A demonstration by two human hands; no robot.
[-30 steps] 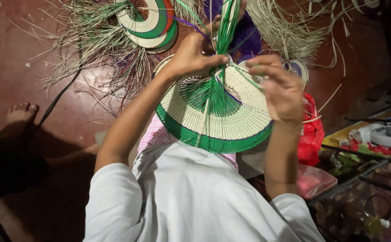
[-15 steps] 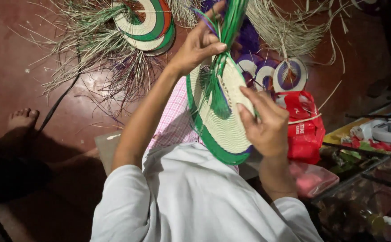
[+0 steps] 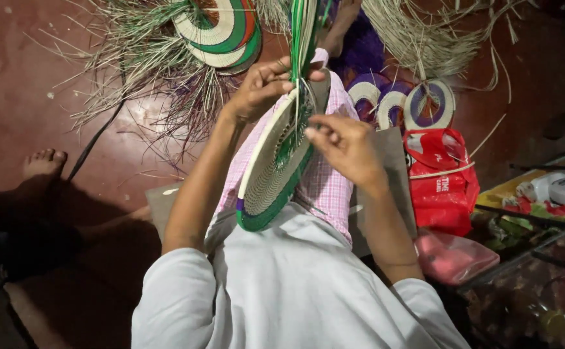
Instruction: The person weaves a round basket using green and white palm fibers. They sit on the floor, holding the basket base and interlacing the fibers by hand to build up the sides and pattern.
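Floor: dark red polished floor (image 3: 30, 71), strewn with loose dry straw (image 3: 133, 71) at the top of the view.
Left fingers: the left hand (image 3: 260, 90) is pinched shut around the bundle of green strands (image 3: 302, 32) where it leaves the top of the woven fan (image 3: 276, 168); thumb and fingertips press on the bundle from both sides.
Right fingers: the right hand (image 3: 344, 145) is curled, thumb and forefinger nipped together on a thin strand at the fan's upper edge, just beside the left hand; the other fingers are folded loosely.
Fan position: held up in front of the person's chest, over the pink checked cloth (image 3: 324, 187) on the lap, between the two forearms.
Fan direction: turned nearly edge-on to the camera; its long axis runs from the green rim near the white shirt (image 3: 282, 291) up and away toward the strand bundle, which points to the top of the view.
Fan look: pale woven face with a green border, a touch of purple at the lower rim.
Further out: a finished fan (image 3: 221, 29) with green, white and red bands lies on the straw; three small purple-and-white woven pieces (image 3: 402, 103) sit just beyond the right hand.
Right side: a red plastic bag (image 3: 444, 187), and near it a pink lidded box (image 3: 457, 255).
Left edge: a bare foot (image 3: 40, 165) of another person rests on the floor, well apart from the work.
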